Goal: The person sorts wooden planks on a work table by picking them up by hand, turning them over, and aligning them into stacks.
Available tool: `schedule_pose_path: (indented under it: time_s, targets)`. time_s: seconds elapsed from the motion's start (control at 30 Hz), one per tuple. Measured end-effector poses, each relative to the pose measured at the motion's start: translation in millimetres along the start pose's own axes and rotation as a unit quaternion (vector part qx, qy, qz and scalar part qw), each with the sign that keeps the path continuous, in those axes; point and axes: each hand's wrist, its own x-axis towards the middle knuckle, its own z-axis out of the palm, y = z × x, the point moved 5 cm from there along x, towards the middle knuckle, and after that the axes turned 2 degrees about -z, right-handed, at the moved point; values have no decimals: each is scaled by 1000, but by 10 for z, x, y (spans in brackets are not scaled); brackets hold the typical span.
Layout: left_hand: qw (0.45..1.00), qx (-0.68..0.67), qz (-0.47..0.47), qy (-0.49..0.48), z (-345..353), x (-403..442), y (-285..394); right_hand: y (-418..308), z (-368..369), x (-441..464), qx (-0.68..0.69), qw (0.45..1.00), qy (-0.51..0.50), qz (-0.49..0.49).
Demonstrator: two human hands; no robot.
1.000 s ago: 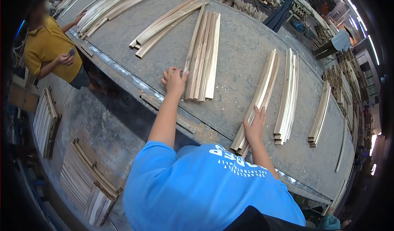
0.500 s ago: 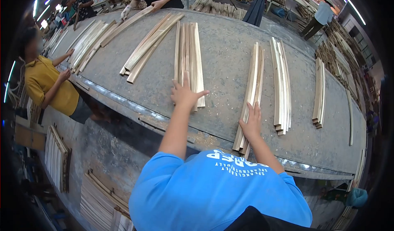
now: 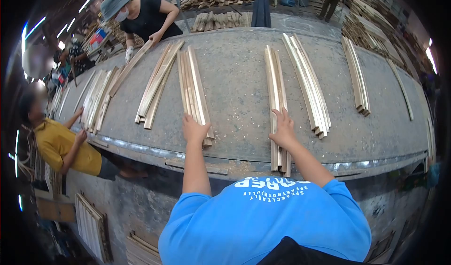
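Note:
My left hand [image 3: 194, 129] rests on the near part of a bundle of pale wooden strips [image 3: 191, 84]. Its thumb points away from the fingers, across the top of the strips. On a second bundle of wooden strips [image 3: 274, 81], my right hand [image 3: 283, 129] lies with its fingers apart and its thumb to the left. The near ends of this second bundle reach the table's front edge. Neither hand lifts any wood; part of each bundle is hidden beneath the hand.
More strip bundles lie on the grey table [image 3: 235, 110], including one to the right [image 3: 307, 86], one farther right [image 3: 356, 77] and a crossed one to the left [image 3: 157, 86]. A person in yellow [image 3: 70, 147] stands left; another in black [image 3: 150, 18] holds a strip across the table.
My view has turned, shifting the scene. My left hand has come toward the near end of its bundle, and my right hand sits farther up its bundle. That bundle looks straighter to me.

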Motion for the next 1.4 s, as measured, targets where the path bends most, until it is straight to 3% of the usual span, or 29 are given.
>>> schedule_pose_path:
  time_s: [0.07,0.1,0.17,0.5,0.6,0.63,0.67,0.7,0.77,0.83,0.93,1.07,1.2,1.27,1.4]
  targets:
    - [995,50,-79,17,-115,-137,102,-42,-34,71,-55,997,8,46]
    - [996,57,-62,13,-102,-120,147,-24,-13,123,-46,997,16,61]
    - [992,47,-113,15,-70,-72,58,55,49,191,-60,992,60,98]
    - [992,121,-22,-4,-14,-507,68,166,-44,139,-5,992,77,96]
    - [990,134,35,-3,-105,-866,69,323,-108,139,70,993,62,76]
    - [988,141,70,1,-106,-974,116,419,-79,170,258,963,69,25]
    - [988,138,71,5,-66,-1009,133,459,-86,186,435,897,71,-30]
    - [989,122,82,-13,13,-1020,195,440,-160,160,432,898,72,-37]
    - [991,99,88,-24,123,-1047,346,383,-198,33,588,809,17,11]
    - [988,86,124,-40,218,-1122,542,333,-320,-60,596,803,18,0]
    - [983,72,157,-55,361,-1130,950,231,-663,-211,669,739,12,-80]
    - [976,96,187,-56,653,-1136,1738,245,-1195,-450,645,748,64,-144]
    - [967,74,219,-109,987,-1006,2482,422,-1586,-817,616,760,135,-157]
    - [965,67,237,-88,1208,-905,2755,553,-1665,-1023,604,765,162,-156]
    - [970,94,202,-96,1365,-798,3049,787,-1777,-1503,560,775,251,-151]
